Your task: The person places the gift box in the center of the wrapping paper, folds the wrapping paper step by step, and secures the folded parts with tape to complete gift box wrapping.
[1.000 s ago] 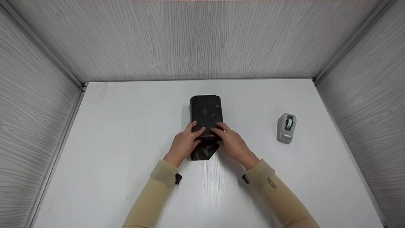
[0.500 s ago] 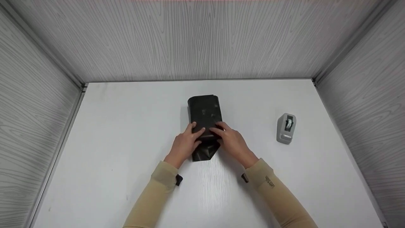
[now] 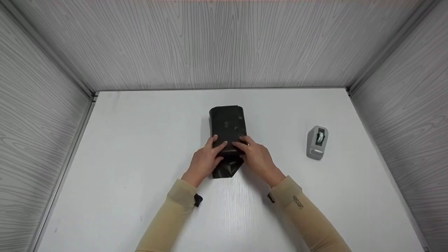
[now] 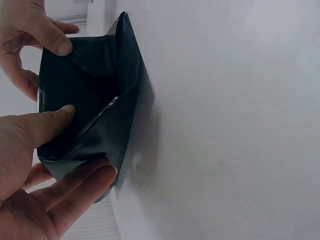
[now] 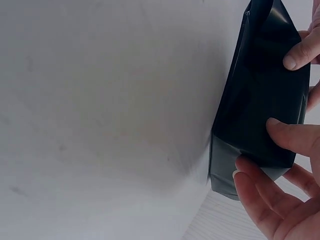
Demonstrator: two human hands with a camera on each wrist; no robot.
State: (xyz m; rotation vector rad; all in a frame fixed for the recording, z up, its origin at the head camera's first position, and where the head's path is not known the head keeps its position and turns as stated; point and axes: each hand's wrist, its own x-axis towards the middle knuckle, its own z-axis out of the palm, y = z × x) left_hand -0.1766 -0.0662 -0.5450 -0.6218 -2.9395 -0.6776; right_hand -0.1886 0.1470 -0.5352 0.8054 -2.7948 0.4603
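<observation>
A box-shaped package in black wrapping paper (image 3: 228, 122) lies lengthwise on the white table. At its near end a folded flap (image 3: 224, 170) juts out toward the person, pointed on one side; the left wrist view shows that end's folds standing partly apart. My left hand (image 3: 202, 161) grips the package's near left corner, thumb on the end face and fingers along the side and top. Opposite it, my right hand (image 3: 259, 161) holds the near right corner in the same way. Both thumbs press the end face in the wrist views. Whatever is inside the paper is hidden.
A grey tape dispenser (image 3: 317, 142) with a roll of clear tape stands at the right of the table (image 3: 122, 147). Wood-grain panels (image 3: 217, 45) enclose the table at the back and both sides.
The package tilted slightly to the left half a second ago and has swung back nearly straight. Both hands keep their hold, with only tiny shifts.
</observation>
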